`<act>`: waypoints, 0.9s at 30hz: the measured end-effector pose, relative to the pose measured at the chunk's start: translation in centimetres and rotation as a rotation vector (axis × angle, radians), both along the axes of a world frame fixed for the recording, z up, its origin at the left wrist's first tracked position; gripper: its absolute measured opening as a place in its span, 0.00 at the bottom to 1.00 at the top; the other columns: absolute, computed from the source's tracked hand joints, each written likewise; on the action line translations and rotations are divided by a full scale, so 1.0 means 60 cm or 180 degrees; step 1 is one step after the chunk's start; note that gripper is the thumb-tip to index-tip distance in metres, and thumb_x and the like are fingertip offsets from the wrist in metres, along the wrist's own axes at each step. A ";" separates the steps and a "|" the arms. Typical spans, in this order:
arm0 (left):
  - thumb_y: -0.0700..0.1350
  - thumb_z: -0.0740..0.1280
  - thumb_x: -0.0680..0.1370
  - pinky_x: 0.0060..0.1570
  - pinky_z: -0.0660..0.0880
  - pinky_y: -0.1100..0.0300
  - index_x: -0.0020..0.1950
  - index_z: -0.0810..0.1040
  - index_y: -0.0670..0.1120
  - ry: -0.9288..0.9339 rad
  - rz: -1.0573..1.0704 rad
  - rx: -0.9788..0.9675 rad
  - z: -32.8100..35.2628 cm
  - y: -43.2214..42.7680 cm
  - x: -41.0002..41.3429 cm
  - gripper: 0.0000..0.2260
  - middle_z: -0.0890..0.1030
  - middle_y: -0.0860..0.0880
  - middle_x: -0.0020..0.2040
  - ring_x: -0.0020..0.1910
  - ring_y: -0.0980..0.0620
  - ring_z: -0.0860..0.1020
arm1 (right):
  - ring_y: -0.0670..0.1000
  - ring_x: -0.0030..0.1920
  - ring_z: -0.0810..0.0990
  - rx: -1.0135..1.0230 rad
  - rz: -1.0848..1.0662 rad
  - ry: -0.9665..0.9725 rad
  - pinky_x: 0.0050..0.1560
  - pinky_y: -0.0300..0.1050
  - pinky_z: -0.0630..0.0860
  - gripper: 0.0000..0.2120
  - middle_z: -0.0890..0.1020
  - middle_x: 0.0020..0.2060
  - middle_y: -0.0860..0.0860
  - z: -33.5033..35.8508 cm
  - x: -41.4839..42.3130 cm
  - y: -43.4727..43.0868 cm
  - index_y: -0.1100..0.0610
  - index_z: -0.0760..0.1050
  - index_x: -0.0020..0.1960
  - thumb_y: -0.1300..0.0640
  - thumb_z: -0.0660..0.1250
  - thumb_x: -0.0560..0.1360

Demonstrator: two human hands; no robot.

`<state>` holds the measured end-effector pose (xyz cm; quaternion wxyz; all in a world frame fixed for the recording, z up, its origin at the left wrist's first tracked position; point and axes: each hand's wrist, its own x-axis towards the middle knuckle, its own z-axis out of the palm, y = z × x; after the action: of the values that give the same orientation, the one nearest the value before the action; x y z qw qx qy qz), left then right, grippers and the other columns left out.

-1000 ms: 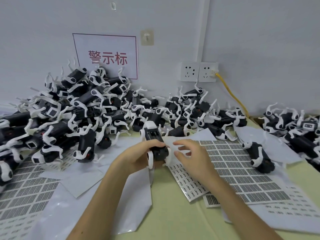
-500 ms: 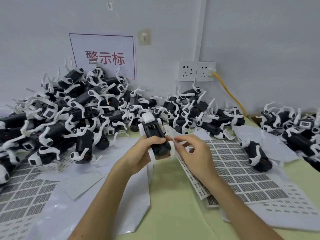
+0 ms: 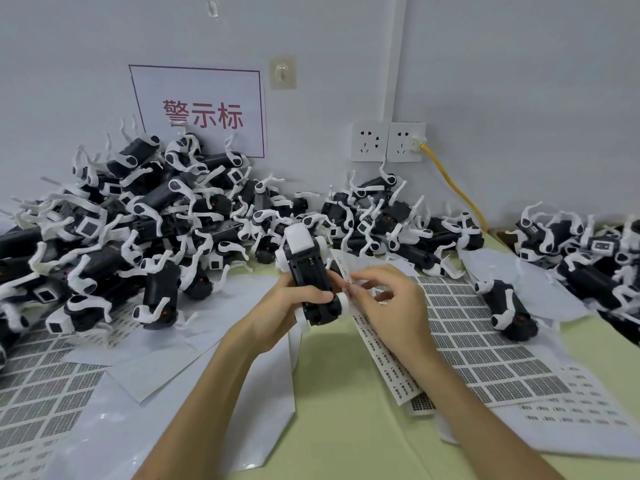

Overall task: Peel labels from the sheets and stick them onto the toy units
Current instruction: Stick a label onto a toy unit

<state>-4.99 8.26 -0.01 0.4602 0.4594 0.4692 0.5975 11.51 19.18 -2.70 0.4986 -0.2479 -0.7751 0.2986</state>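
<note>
The toy (image 3: 307,268), long axis pointed away, is gripped by the left hand (image 3: 277,310); just to its right, the right hand (image 3: 388,306) is curled, its hold not discernible.

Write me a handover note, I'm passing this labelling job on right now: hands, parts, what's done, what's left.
Left hand: grips the held toy unit above the table.
Right hand: fingers curled at that unit's right edge, over the narrow label strip; any label between them is too small to see.
Large label sheet lies right of the strip, with a lone toy unit on it.
Done: cannot tell.
Left: finish this unit, then the toy pile.
</note>
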 end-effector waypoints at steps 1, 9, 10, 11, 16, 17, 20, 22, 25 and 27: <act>0.40 0.71 0.70 0.50 0.79 0.59 0.53 0.85 0.46 0.0030 -0.0006 0.0009 -0.001 0.001 0.001 0.12 0.84 0.44 0.53 0.53 0.47 0.83 | 0.41 0.47 0.83 0.0015 -0.0007 0.0003 0.42 0.32 0.76 0.07 0.84 0.47 0.43 0.001 0.000 0.000 0.53 0.87 0.51 0.61 0.77 0.74; 0.41 0.73 0.66 0.65 0.77 0.48 0.60 0.86 0.47 0.0301 -0.0025 0.0014 -0.003 0.003 0.002 0.22 0.84 0.44 0.63 0.66 0.45 0.80 | 0.42 0.45 0.83 -0.0054 -0.0019 0.0063 0.41 0.30 0.74 0.07 0.84 0.42 0.41 -0.001 0.001 0.003 0.51 0.84 0.42 0.61 0.79 0.71; 0.41 0.73 0.66 0.68 0.75 0.46 0.60 0.86 0.49 0.0360 -0.0007 0.0013 -0.003 0.003 0.003 0.22 0.84 0.45 0.63 0.66 0.46 0.80 | 0.42 0.44 0.83 -0.0083 -0.0017 0.0066 0.41 0.29 0.73 0.08 0.84 0.42 0.41 -0.002 0.001 0.005 0.51 0.84 0.42 0.61 0.80 0.71; 0.42 0.73 0.66 0.69 0.75 0.46 0.60 0.86 0.50 0.0403 -0.0013 0.0020 -0.003 0.003 0.004 0.22 0.84 0.46 0.63 0.65 0.47 0.81 | 0.42 0.44 0.82 -0.0104 -0.0015 0.0066 0.41 0.29 0.73 0.08 0.84 0.42 0.41 -0.002 0.001 0.006 0.50 0.83 0.41 0.61 0.80 0.71; 0.40 0.70 0.69 0.66 0.76 0.52 0.57 0.87 0.56 0.0459 -0.0054 0.0014 -0.001 0.000 0.009 0.19 0.85 0.49 0.63 0.63 0.47 0.81 | 0.45 0.44 0.82 -0.0093 0.0007 0.0097 0.41 0.34 0.74 0.10 0.83 0.40 0.44 -0.003 0.002 0.007 0.53 0.81 0.37 0.62 0.80 0.71; 0.39 0.70 0.70 0.66 0.76 0.52 0.57 0.87 0.57 0.0438 -0.0051 0.0014 -0.001 0.001 0.010 0.19 0.85 0.50 0.63 0.63 0.48 0.81 | 0.45 0.44 0.82 -0.0061 -0.0004 0.0110 0.41 0.34 0.74 0.10 0.83 0.40 0.43 -0.002 0.002 0.007 0.53 0.81 0.37 0.62 0.80 0.71; 0.38 0.69 0.70 0.65 0.77 0.53 0.55 0.88 0.56 0.0299 -0.0033 0.0065 -0.003 0.005 0.013 0.19 0.84 0.52 0.64 0.64 0.51 0.81 | 0.44 0.45 0.82 0.0063 -0.0062 0.0114 0.43 0.31 0.73 0.10 0.83 0.41 0.43 -0.002 0.002 0.005 0.54 0.80 0.37 0.62 0.80 0.71; 0.38 0.69 0.69 0.66 0.77 0.52 0.57 0.87 0.52 0.0196 0.0028 0.0088 -0.005 0.009 0.013 0.19 0.84 0.51 0.65 0.66 0.51 0.80 | 0.44 0.46 0.82 0.0092 -0.0105 0.0070 0.44 0.30 0.72 0.09 0.83 0.41 0.43 0.000 0.002 0.005 0.54 0.80 0.37 0.61 0.79 0.72; 0.38 0.70 0.69 0.66 0.76 0.50 0.66 0.81 0.42 0.0131 0.0112 0.0005 -0.010 0.015 0.010 0.24 0.83 0.49 0.66 0.68 0.50 0.79 | 0.43 0.46 0.82 0.0039 -0.0137 0.0011 0.47 0.30 0.72 0.09 0.83 0.41 0.42 0.002 0.002 0.004 0.51 0.81 0.40 0.61 0.78 0.73; 0.39 0.70 0.69 0.63 0.77 0.51 0.67 0.80 0.42 0.0046 0.0184 -0.0071 -0.011 0.019 0.010 0.25 0.84 0.50 0.66 0.68 0.50 0.80 | 0.43 0.46 0.83 -0.0038 -0.0095 0.0034 0.50 0.34 0.75 0.08 0.83 0.40 0.42 0.003 0.001 0.003 0.50 0.81 0.41 0.61 0.77 0.73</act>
<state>-4.41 9.37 -0.70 0.4445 0.4447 0.4922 0.6020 11.59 19.33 -2.50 0.5057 -0.2608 -0.7668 0.2970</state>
